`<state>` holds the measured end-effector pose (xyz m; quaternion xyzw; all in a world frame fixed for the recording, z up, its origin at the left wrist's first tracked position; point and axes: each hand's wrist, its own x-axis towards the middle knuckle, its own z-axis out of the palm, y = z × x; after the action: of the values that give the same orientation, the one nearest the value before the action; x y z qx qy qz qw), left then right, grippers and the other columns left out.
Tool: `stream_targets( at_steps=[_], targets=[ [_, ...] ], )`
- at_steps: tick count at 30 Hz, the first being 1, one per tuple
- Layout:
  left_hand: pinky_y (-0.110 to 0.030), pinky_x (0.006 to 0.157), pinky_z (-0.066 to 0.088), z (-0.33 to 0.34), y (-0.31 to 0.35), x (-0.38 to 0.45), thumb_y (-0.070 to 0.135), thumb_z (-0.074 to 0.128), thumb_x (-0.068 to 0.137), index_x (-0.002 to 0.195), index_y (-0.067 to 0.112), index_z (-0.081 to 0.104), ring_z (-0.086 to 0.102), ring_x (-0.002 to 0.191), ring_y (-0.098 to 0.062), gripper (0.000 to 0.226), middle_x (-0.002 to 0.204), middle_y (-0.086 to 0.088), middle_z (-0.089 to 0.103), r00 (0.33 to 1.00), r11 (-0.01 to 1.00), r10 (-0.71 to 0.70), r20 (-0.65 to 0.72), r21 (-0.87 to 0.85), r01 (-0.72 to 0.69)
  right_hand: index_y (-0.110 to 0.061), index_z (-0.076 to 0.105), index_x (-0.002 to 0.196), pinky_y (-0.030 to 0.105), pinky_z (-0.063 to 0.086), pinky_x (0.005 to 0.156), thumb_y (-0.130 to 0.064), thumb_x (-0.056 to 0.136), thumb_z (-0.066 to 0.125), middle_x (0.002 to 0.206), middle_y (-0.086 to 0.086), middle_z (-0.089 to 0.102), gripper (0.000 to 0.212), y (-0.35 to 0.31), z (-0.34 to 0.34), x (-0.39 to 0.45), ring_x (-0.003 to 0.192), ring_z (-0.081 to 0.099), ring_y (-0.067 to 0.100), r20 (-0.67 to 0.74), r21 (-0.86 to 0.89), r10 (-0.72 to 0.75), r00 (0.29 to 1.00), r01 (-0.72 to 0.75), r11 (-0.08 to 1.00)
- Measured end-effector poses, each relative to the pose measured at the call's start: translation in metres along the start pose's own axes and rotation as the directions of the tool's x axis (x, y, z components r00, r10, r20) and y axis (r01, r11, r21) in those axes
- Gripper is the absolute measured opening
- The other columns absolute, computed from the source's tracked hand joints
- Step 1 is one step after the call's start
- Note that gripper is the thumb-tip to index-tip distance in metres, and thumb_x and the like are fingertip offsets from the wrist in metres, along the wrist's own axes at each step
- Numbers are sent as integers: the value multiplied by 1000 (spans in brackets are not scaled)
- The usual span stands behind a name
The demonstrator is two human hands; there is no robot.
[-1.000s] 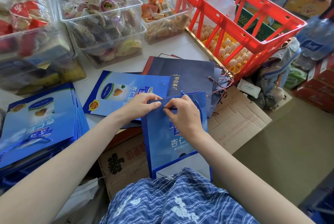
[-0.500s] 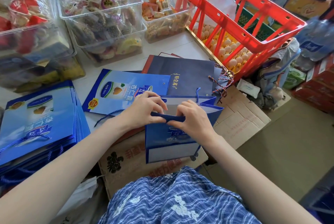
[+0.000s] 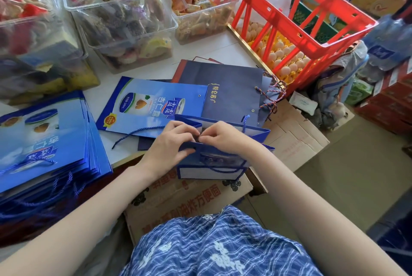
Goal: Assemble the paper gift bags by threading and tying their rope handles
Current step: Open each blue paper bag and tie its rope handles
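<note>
bag: open blue bag stands mouth-up off the desk's near edge, over a carton, in front of the person.
left grip: left hand curled on the bag's near rim, thumb on the outer face, fingers over the top.
right grip: right hand pinching at the same rim, fingertips meeting the left's; looks like a rope end between them, but too small to be sure.
rope: one blue loop hangs down the bag's near face; a short rope end sticks up at the far rim.
step: my read is near handle threaded, knot being tied or seated inside the rim. Far handle looks unfinished.
done: stack of blue bags with ropes, left of the bag.
left: flat blue bag behind the bag with empty eyelets, a loose rope lying by it; dark bags behind-right show multicolour cords.
room: tight. Bins behind, red crate behind-right. Free space mainly right of the bag, over flattened cardboard.
edge risk: bag is unsupported past the desk edge; a hard tug could tip it.
</note>
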<state>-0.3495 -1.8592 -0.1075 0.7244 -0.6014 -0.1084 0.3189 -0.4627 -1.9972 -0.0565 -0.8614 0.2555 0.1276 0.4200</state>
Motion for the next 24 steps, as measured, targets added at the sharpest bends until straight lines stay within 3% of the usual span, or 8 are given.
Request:
stream_targets(
  at_steps=[3, 5, 10, 14, 17, 20, 22, 24],
  targets=[
    [-20, 85, 40, 3, 2, -11, 9, 77, 72, 86, 11, 70, 44, 100, -9, 15, 103, 5, 66, 999, 999, -16, -50, 50, 18, -10, 73, 99, 28, 51, 79, -21, 88, 64, 96, 6, 68, 19, -5, 3, 8, 85, 58, 15, 50, 135, 83, 995, -89, 987],
    [-21, 81, 43, 3, 4, -15, 10, 78, 70, 85, 10, 71, 46, 97, -9, 16, 98, 3, 67, 997, 995, -15, -75, 96, 22, -9, 75, 90, 26, 51, 74, -19, 83, 69, 87, 4, 67, 13, -6, 6, 11, 83, 58, 15, 31, 157, 108, 994, -112, 981],
    [-24, 73, 49, -4, -1, -8, 8, 80, 67, 79, 9, 72, 55, 86, -13, 14, 86, 2, 68, 996, 994, -9, -92, 107, 18, -11, 73, 83, 25, 51, 71, -17, 85, 67, 88, 5, 66, 8, -8, 10, 13, 84, 59, 15, -37, 299, 234, 972, -212, 930],
    [-29, 79, 52, -19, -5, 11, 8, 76, 73, 82, 9, 74, 59, 88, -16, 9, 87, 0, 68, 991, 995, 84, 104, 51, -90, -8, 67, 81, 20, 52, 59, -11, 86, 65, 79, 10, 66, 6, -3, 11, 4, 66, 61, 14, 38, 558, 349, 936, -310, 770],
    [-35, 84, 50, -31, -13, 17, 11, 68, 83, 86, 9, 73, 57, 92, -14, 6, 94, 1, 66, 950, 995, 89, 301, 6, -95, -5, 59, 83, 19, 55, 56, -9, 90, 59, 82, 12, 66, 8, 5, -4, 0, 64, 67, 15, -19, 690, 378, 926, -262, 675],
    [-33, 95, 46, -29, -16, 17, 8, 67, 83, 83, 7, 71, 55, 108, -16, 4, 108, -3, 66, 951, 994, 109, 289, -13, -110, -2, 57, 87, 22, 56, 59, -8, 90, 59, 83, 13, 65, 8, 8, -17, -1, 66, 68, 18, -150, 517, 254, 955, -143, 844],
    [-29, 103, 35, -24, -14, 20, 10, 65, 85, 82, 8, 69, 44, 123, -15, 5, 128, -2, 59, 941, 993, 109, 322, 2, -116, -5, 61, 86, 25, 53, 69, -12, 89, 62, 86, 8, 63, 8, 8, -19, 1, 75, 63, 18, -291, 118, 47, 955, -13, 993],
    [-24, 104, 31, -23, -14, 20, 12, 64, 87, 81, 9, 68, 41, 128, -13, 8, 138, 1, 50, 925, 995, 92, 369, -1, -98, -8, 66, 86, 26, 43, 79, -17, 87, 64, 105, 4, 56, 9, 11, -20, 4, 95, 50, 16, -307, -261, -173, 936, 92, 961]
  ],
)
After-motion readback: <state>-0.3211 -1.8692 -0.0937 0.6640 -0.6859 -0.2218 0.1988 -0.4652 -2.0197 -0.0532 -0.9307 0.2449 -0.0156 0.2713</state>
